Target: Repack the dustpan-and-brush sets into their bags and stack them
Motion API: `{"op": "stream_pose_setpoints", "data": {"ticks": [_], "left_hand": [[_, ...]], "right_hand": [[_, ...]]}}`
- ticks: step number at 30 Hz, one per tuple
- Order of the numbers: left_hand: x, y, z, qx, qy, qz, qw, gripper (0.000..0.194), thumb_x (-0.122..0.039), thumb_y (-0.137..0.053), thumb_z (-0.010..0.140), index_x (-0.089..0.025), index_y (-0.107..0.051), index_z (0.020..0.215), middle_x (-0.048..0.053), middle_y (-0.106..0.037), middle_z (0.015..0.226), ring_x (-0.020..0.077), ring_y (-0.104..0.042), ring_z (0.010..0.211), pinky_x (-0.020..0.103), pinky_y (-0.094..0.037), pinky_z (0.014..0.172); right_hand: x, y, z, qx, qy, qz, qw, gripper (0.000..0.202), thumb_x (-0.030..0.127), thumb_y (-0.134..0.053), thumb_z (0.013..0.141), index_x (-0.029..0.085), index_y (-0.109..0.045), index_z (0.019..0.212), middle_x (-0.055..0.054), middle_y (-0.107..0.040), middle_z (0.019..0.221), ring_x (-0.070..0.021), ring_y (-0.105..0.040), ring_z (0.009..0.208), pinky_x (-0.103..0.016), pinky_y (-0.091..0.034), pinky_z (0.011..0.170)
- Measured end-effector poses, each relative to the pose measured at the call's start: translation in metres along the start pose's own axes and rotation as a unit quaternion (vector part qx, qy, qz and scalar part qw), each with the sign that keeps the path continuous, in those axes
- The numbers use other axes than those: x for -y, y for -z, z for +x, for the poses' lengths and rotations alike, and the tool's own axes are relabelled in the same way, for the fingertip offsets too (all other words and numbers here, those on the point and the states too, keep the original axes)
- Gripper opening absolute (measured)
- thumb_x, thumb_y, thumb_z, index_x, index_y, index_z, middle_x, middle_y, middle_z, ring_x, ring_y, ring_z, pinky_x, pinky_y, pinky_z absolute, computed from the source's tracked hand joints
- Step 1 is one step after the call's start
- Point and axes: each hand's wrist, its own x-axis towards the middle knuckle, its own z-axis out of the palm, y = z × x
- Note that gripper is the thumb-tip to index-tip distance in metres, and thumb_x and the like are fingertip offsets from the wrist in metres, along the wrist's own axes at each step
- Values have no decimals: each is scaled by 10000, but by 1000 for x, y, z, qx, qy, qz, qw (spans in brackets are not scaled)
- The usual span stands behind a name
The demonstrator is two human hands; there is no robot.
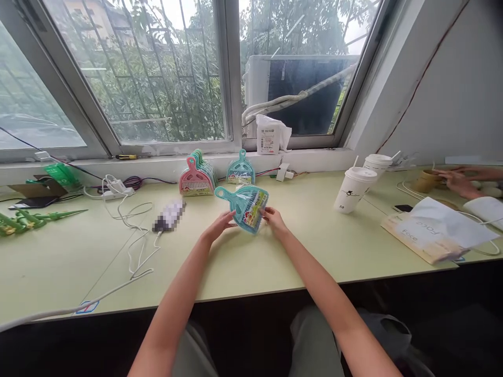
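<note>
Between my two hands, tilted above the table, is a teal mini dustpan and brush set (244,207) with a printed label, its looped handle pointing up and left. My left hand (219,226) grips its lower left edge, thumb on the front. My right hand (274,219) pinches the right edge beside the label. Behind it, a second teal dustpan set (241,170) leans at the window sill. To the left of that stands a row of several dustpan sets, a pink one (195,180) in front and green ones behind.
White cables and a power strip (118,189) lie at left, near a pixelated object (168,215) and green plastic pieces (35,220). Two lidded cups (352,192) and a tissue pack (432,230) are at right. Another person's hands (458,180) hold something brownish at far right.
</note>
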Motion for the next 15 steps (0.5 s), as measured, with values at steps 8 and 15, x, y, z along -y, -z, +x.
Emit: {"op": "stream_pose_setpoints", "data": {"ticks": [8,15], "left_hand": [[10,26,10,-170,3,-91,981,313,-393,-637,807,-125,-638,970,140,-686,981,235,-657,928,392,-534,853],[-9,88,-8,-496,-95,-190,842,309,-272,-483,893,-211,-500,1196,90,-594,1185,155,-577,1113,303,-514,894]], "right_hand": [[22,4,-12,24,-65,46,997,261,143,-793,661,167,-550,753,-34,-694,725,-154,-678,669,-286,-599,649],[22,27,-3,-77,-44,92,992,227,110,-755,691,175,-550,763,-23,-689,737,-152,-682,680,-311,-618,706]]}}
